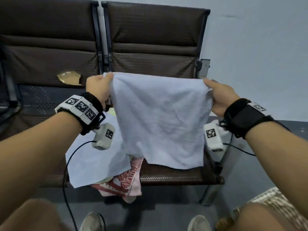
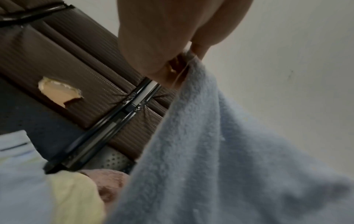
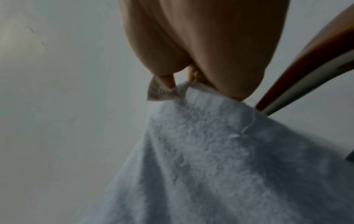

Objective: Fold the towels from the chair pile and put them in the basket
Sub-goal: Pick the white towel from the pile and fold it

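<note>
The left hand (image 1: 98, 87) and right hand (image 1: 220, 97) are each pinching 1 top corner of a light blue towel (image 1: 160, 120), which is hanging spread out above the brown chair (image 1: 175, 174), beside the towel pile (image 1: 106, 167).

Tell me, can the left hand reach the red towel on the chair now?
Probably not yet. The left hand pinches a corner of the blue towel, as the right hand does. The red towel lies below, partly under other towels.
</note>
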Demonstrator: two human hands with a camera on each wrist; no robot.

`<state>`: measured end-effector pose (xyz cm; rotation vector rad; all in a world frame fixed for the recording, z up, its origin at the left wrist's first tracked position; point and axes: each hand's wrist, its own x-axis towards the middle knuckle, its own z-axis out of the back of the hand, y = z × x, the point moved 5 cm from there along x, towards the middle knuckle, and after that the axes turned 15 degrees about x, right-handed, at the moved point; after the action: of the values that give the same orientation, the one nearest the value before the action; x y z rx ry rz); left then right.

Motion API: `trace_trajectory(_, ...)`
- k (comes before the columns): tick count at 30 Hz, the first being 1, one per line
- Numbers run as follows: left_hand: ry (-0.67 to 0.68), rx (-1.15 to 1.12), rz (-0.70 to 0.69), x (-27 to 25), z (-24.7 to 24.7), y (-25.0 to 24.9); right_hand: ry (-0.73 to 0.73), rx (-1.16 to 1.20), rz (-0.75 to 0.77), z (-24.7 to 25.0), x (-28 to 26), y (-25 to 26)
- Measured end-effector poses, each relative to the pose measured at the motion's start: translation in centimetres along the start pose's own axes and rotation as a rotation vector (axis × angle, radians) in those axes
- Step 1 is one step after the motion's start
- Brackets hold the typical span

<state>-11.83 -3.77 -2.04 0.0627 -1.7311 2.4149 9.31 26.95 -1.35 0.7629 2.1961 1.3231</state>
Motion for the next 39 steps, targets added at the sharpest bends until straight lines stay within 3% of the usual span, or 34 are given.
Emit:
trace_trajectory(4,0.026,-0.29,0.197,-1.6,-2.2,-2.3,-0.047,-0.038,0.056,-2.4,-0.8,0.7)
trace_trajectory(7,0.184,-0.386,0.159,-4.5,-5.3,-5.0,0.018,-0.178,0.146,-5.2,-2.1,-0.3)
trace_trajectory(12,0.375,-0.329,0.083,-8.8,-9.3,-6.9,0.173,-0.442,0.33,-8.8,-4.9,-2.6)
trace_trajectory(16,0.408,-0.221,-0.004,-9.7,-9.3,-6.7,0.317,-0.467,0.274,-8.4,-5.7,-4.0)
trace_trajectory(19,0.474,-0.134,-0.033,-9.5,-8.9,-6.1,0.287,-0.484,0.305,-7.0,-5.6,-3.9)
trace_trajectory(23,0.434,-0.02,0.024,-9.3,-8.4,-3.9,0.315,-0.329,0.162,-6.8,-5.4,-4.2)
trace_trajectory(26,0.595,0.063,0.068,-10.4,-9.1,-1.7,0.356,-0.149,0.026,-7.1,-5.5,-4.0)
trace_trajectory(30,0.833,-0.113,0.129,-10.4,-9.7,-0.3,0.347,-0.111,-0.048,-6.4,-5.4,-3.2)
trace_trajectory(32,0.781,-0.155,0.093,-9.1,-9.5,-0.4,0.328,-0.176,-0.048,-5.5,-5.1,-2.5)
trace_trajectory(35,0.553,-0.069,-0.054,-6.8,-8.8,-1.5,0.345,-0.387,0.065,-4.2,-4.0,-1.4)
trace_trajectory(39,0.328,0.095,-0.216,-3.9,-8.7,-3.7,0.164,-0.489,0.259,-2.7,-0.6,0.2)
